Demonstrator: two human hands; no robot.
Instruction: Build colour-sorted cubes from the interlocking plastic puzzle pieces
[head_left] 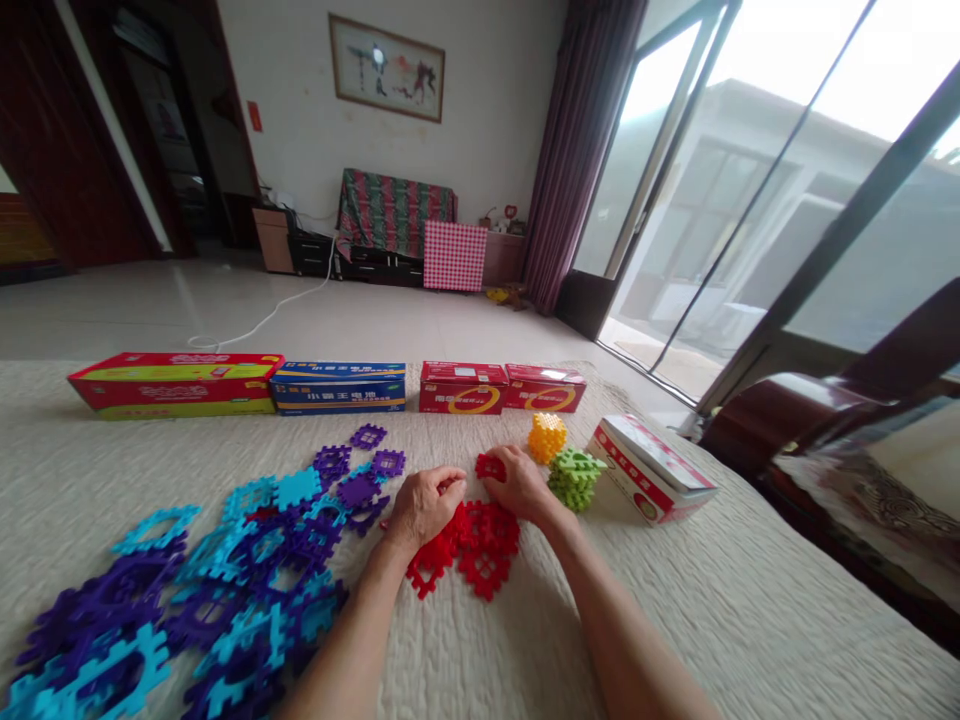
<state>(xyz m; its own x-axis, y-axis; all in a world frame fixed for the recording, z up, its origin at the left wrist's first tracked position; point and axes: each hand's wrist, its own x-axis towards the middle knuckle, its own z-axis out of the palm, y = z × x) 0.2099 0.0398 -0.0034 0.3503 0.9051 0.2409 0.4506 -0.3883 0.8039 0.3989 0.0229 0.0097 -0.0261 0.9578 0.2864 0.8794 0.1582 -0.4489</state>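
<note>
My right hand has its fingers wrapped round a red toothed piece. Beside it, my left hand is closed, its fingertips pressed together; whatever they may hold is hidden. Below both hands lies a cluster of red toothed pieces on the cream quilted cover. To the right of my right hand stand a green block of pieces and a yellow cube. Left of my left forearm spreads a heap of purple and blue pieces.
Along the far edge stand a red and yellow-green box, a blue box and two red boxes. A white and red box lies angled at the right, near a dark wooden armrest.
</note>
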